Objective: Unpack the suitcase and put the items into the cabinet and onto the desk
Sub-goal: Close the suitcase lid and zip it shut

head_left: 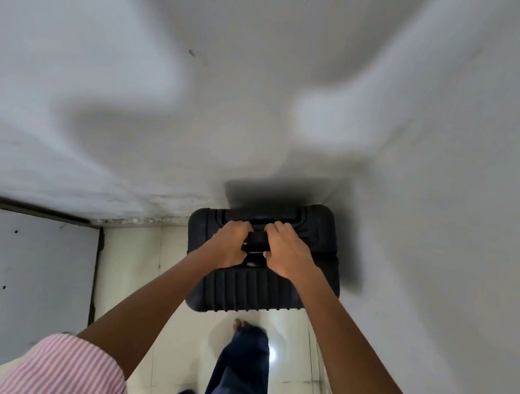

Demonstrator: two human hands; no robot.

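Note:
A black ribbed hard-shell suitcase (251, 293) stands upright and closed on the pale tiled floor, in a corner between two white walls. My left hand (230, 243) and my right hand (287, 250) both grip the carry handle on its top, fingers curled round it, close side by side. The suitcase's contents are hidden. Neither a cabinet's inside nor a desk shows in this view.
White walls (132, 93) close in ahead and to the right. A grey panel with small holes (10, 277) stands at the left, edged by a dark strip. My legs in dark trousers (239, 372) stand on the glossy floor just behind the suitcase.

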